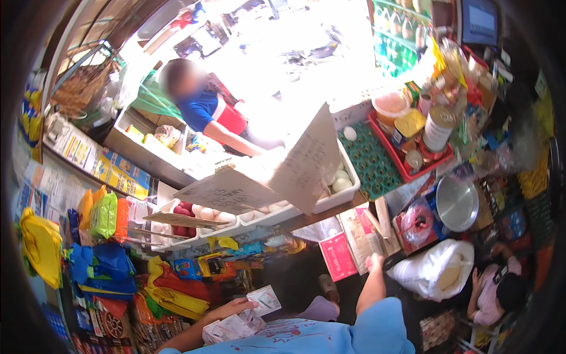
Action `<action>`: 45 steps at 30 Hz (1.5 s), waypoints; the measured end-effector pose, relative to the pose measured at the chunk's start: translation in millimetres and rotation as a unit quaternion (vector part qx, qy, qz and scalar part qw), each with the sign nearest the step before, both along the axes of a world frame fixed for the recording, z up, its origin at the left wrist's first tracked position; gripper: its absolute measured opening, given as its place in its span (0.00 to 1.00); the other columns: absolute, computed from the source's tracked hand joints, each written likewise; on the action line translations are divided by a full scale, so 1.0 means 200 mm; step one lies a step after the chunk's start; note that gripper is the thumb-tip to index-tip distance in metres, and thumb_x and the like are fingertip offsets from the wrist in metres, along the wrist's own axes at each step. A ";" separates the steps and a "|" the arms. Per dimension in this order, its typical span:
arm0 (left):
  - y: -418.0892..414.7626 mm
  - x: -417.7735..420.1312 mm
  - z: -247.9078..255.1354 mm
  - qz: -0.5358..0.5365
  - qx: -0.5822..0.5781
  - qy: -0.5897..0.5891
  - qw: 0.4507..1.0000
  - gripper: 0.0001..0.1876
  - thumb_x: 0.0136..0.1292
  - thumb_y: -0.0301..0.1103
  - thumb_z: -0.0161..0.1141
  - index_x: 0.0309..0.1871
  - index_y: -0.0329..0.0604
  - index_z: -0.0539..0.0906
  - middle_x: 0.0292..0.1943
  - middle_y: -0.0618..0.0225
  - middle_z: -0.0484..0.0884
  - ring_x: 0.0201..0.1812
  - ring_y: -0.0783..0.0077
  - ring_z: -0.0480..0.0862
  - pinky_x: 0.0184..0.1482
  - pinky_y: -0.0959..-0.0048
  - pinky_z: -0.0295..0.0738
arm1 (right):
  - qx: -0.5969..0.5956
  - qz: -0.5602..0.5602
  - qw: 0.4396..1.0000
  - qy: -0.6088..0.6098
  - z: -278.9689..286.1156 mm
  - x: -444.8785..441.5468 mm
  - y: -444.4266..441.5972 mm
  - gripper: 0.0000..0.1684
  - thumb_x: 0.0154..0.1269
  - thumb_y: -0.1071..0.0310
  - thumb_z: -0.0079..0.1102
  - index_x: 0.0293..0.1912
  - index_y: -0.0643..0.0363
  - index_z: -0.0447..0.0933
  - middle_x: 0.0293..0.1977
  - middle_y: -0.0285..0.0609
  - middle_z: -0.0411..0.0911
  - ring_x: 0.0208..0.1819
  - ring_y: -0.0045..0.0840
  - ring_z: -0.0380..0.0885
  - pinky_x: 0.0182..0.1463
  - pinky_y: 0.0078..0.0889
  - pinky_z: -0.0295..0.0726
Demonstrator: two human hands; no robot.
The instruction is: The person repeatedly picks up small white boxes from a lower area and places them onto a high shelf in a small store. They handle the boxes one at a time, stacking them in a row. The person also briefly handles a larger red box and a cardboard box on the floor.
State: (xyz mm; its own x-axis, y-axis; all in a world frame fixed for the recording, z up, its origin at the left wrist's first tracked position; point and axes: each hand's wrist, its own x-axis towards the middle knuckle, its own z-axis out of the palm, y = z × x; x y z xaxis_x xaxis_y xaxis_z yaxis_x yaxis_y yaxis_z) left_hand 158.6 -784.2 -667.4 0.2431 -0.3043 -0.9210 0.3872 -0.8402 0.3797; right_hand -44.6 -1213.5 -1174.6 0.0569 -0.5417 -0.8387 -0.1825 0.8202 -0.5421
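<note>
My left hand (241, 306) holds a small white printed box (264, 300) out in front of my shirt. More white boxes (229, 328) of the same kind are tucked between that forearm and my body. My right hand (375, 263) reaches forward to the near end of an opened brown cardboard box (360, 236). Its fingertips meet the cardboard, and whether they grip it is too small to tell. A red carton (338, 256) bearing writing lies just left of the cardboard. To the right of my forearm stands a white sack (431, 270) with its mouth open.
Egg trays (256, 220) with handwritten cardboard signs (309, 163) line the counter. Beside them are a green egg tray (373, 152) and a red basket of cans (409, 176). A person (208, 108) leans across the counter; another person (493, 290) is at lower right. Plastic bags (104, 270) hang left.
</note>
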 end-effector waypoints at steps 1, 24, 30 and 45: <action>-0.02 0.01 0.03 0.000 -0.018 -0.015 1.000 0.27 0.71 0.49 0.63 0.65 0.39 0.79 0.54 0.69 0.83 0.53 0.78 0.79 0.55 0.76 0.73 | 0.093 0.051 0.994 0.029 -0.01 0.00 0.07 0.22 0.71 0.62 0.48 0.22 0.63 0.73 0.15 0.45 0.75 0.10 0.31 0.72 0.10 0.36 0.66; 0.64 -0.34 -0.20 0.368 -0.277 -0.054 0.886 0.27 0.71 0.50 0.65 0.64 0.40 0.78 0.51 0.68 0.83 0.51 0.76 0.82 0.52 0.73 0.77 | -0.009 0.874 0.312 -0.373 2.29 1.11 1.33 0.26 0.69 0.59 0.67 0.61 0.60 0.76 0.41 0.38 0.85 0.39 0.21 0.84 0.41 0.25 0.84; 0.77 -0.42 -0.32 0.187 -0.272 -0.261 0.907 0.30 0.77 0.58 0.52 0.66 0.41 0.77 0.55 0.70 0.77 0.55 0.76 0.75 0.58 0.72 0.72 | 0.021 0.794 0.454 -0.404 2.10 1.18 1.32 0.29 0.65 0.64 0.70 0.62 0.65 0.74 0.45 0.42 0.84 0.41 0.25 0.85 0.40 0.26 0.85; 1.82 -1.25 -0.37 0.493 -0.249 -0.356 0.754 0.25 0.80 0.52 0.48 0.67 0.44 0.77 0.63 0.68 0.75 0.67 0.72 0.72 0.71 0.70 0.62 | -0.230 0.366 0.149 -0.890 4.40 1.06 3.74 0.29 0.59 0.75 0.73 0.59 0.66 0.74 0.51 0.41 0.80 0.45 0.19 0.82 0.43 0.20 0.84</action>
State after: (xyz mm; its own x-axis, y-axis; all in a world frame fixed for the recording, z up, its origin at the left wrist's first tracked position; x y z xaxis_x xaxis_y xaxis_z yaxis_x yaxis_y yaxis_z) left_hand -90.6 -419.4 -741.0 0.9563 0.0823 -0.2806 0.2784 0.0372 0.9597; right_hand 166.8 -464.7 -295.6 0.1524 0.1777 0.9722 0.6356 0.7356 -0.2341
